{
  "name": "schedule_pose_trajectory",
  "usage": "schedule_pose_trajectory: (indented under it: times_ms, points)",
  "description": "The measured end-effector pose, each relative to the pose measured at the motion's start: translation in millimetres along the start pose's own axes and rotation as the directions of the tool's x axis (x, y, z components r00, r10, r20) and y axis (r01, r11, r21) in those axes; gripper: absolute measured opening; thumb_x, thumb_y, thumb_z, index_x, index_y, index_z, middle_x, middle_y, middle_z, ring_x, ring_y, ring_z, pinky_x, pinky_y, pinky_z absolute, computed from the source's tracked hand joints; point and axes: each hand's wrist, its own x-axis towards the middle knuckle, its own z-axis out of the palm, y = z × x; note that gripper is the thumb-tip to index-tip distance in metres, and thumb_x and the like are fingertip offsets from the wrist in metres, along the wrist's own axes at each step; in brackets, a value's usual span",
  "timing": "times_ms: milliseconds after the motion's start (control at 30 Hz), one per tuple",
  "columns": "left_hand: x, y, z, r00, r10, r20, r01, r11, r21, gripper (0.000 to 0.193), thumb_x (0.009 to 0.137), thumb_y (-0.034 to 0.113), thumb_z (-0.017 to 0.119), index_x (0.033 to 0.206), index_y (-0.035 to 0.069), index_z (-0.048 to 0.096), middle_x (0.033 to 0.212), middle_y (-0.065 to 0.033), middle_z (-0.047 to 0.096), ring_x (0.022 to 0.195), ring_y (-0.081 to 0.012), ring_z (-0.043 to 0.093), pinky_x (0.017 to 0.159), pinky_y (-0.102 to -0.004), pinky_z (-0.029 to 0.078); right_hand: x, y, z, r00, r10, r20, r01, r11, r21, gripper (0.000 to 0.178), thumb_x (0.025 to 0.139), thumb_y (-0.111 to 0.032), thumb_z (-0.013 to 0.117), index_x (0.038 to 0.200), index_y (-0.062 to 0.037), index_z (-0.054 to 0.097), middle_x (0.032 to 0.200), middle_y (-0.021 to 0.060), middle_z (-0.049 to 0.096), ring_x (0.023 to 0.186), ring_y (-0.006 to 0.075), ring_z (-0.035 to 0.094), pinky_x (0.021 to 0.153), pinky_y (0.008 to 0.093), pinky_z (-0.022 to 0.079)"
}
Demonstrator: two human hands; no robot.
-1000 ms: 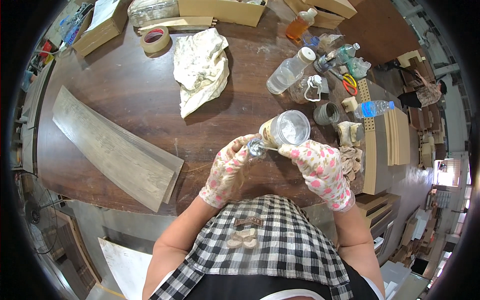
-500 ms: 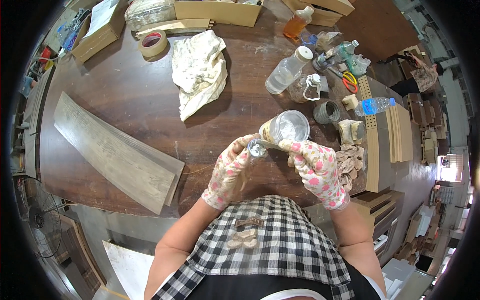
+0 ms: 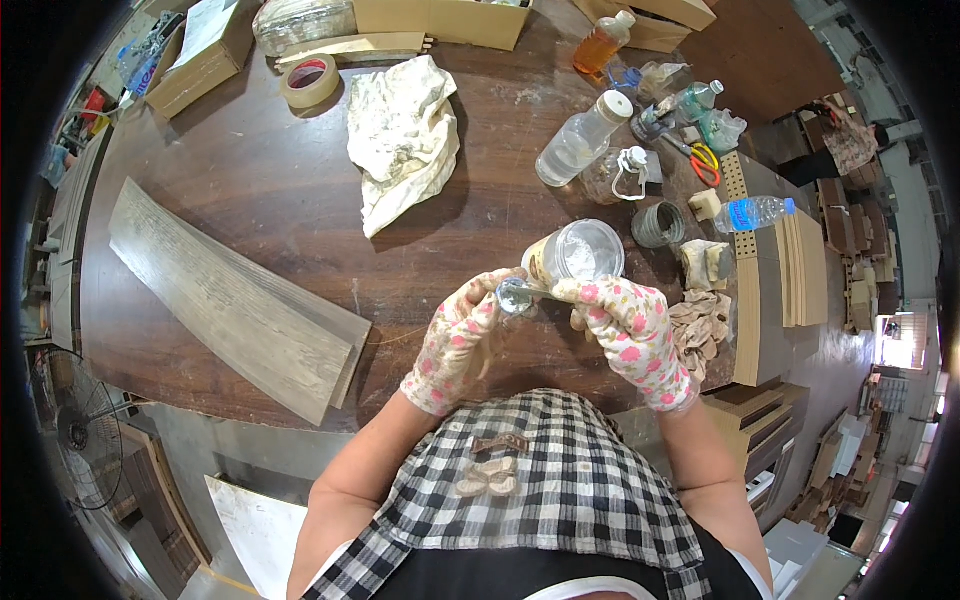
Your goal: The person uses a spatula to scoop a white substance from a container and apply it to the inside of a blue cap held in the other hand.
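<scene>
Both my hands wear pale gloves with a pink flower print. My left hand [image 3: 462,328] pinches a small round cap [image 3: 514,296] with whitish-grey stuff inside. Between the closed fingers of my right hand [image 3: 628,332] is a thin flat spatula [image 3: 541,292], its tip reaching into the cap. Just beyond my hands stands a clear plastic tub [image 3: 592,250] with white material in it. My fingers hide part of the spatula and the cap's edge.
Two grey wood-grain planks [image 3: 235,300] lie at left on the brown table [image 3: 250,180]. A stained white cloth [image 3: 402,140] and a tape roll [image 3: 310,82] lie farther back. Bottles [image 3: 585,138], scissors [image 3: 704,163] and a crumpled cloth [image 3: 702,325] sit at right. Another person [image 3: 840,140] is far right.
The spatula has turned in my right hand, showing a narrower edge at the cap. Both hands stay nearly in place; the view has shifted slightly.
</scene>
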Motion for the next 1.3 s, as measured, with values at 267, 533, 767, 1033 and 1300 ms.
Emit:
schedule_pose_trajectory:
  times_ms: [267,533,767,1033,1300]
  points:
    - [3.1,-1.5,-0.7,1.0,-0.015,-0.027,0.016,0.998,0.061,0.051,0.085,0.029,0.067,0.126,0.005,0.049,0.105,-0.0048,0.061,0.086,-0.0097,0.058,0.074,-0.0218,0.051,1.2,7.4,-7.7,1.0,0.0,0.003,0.0,0.999,-0.046,0.017,0.089,-0.008,0.054,0.101,-0.0021,0.065,0.071,0.0059,0.062,0.054,0.0113,0.056,0.05,0.0246,0.044]
    - [2.1,-1.2,-2.8,0.999,-0.012,-0.053,0.016,0.998,0.064,0.053,0.085,0.031,0.067,0.125,0.003,0.049,0.105,-0.0054,0.061,0.088,-0.0105,0.059,0.075,-0.0234,0.052,7.0,4.8,-5.6,0.991,0.124,0.049,-0.128,0.988,0.091,0.02,0.09,-0.005,0.051,0.105,-0.0012,0.064,0.073,0.0056,0.062,0.056,0.0103,0.055,0.051,0.0242,0.044]
    - [1.9,2.0,-10.7,0.996,-0.085,-0.008,0.085,0.991,0.104,0.05,0.086,0.029,0.066,0.124,0.0,0.05,0.108,-0.007,0.061,0.093,-0.0113,0.058,0.083,-0.026,0.049,3.7,22.7,-6.9,0.99,0.08,0.114,-0.093,0.989,0.112,0.022,0.084,-0.003,0.056,0.103,-0.0027,0.066,0.075,0.0065,0.062,0.062,0.0153,0.058,0.057,0.0267,0.046]
    - [3.4,2.0,-12.0,0.992,-0.111,0.058,0.102,0.985,0.141,0.051,0.086,0.033,0.065,0.122,-0.001,0.051,0.109,-0.0095,0.062,0.098,-0.0142,0.06,0.085,-0.0278,0.051,16.4,22.1,-25.6,0.978,0.05,0.203,-0.099,0.966,0.24,0.016,0.089,-0.016,0.06,0.096,-0.0022,0.066,0.079,0.0067,0.065,0.062,0.0118,0.061,0.055,0.0245,0.048]
    - [3.8,2.7,-9.0,0.999,-0.05,-0.007,0.051,0.978,0.202,0.05,0.086,0.03,0.066,0.123,-0.001,0.051,0.108,-0.0069,0.061,0.097,-0.0128,0.059,0.083,-0.0246,0.049,23.5,10.3,-27.9,0.936,-0.308,0.171,0.345,0.9,-0.265,0.019,0.077,-0.004,0.065,0.095,-0.0088,0.068,0.077,0.008,0.064,0.066,0.0241,0.062,0.057,0.0308,0.049]
